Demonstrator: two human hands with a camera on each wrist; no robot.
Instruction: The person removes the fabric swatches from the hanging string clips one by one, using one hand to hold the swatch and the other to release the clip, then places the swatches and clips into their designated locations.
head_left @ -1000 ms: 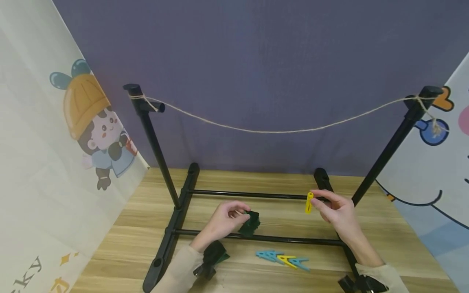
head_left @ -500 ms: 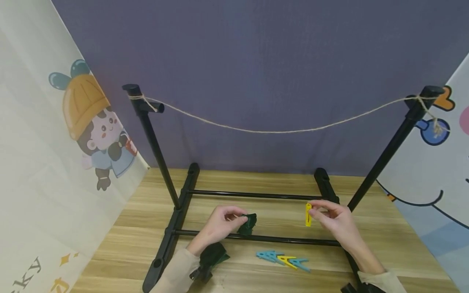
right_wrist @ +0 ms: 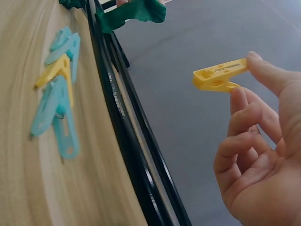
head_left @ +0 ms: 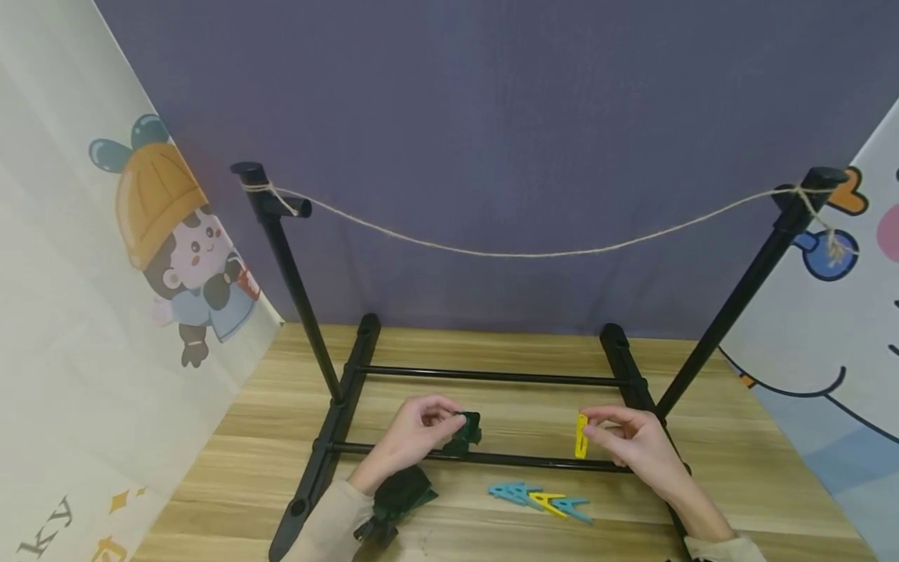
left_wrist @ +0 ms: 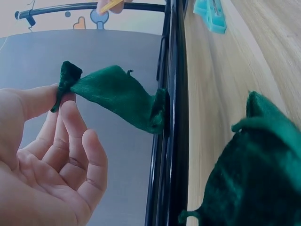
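Between thumb and fingertips my left hand (head_left: 414, 433) pinches a small dark green velvety cloth (left_wrist: 113, 89) by one end. The rest of the cloth hangs down close to the rack's front bar in the head view. My right hand (head_left: 635, 445) holds a yellow clothespin (right_wrist: 218, 75) by its handle ends, thumb on one and a finger on the other. Its tip points away from the hand in the right wrist view. A second dark green velvety cloth (left_wrist: 254, 165) lies on the table beside my left forearm.
Several blue and yellow clothespins (head_left: 558, 503) lie in a row on the wooden table (head_left: 232, 468). A black rack (head_left: 295, 297) stands around the hands, two low bars crossing its base. Sagging twine (head_left: 520, 254) spans the two posts, above both hands.
My right hand has come down and slightly left with the yellow clothespin. The left hand has shifted a little left and down, still pinching the cloth.
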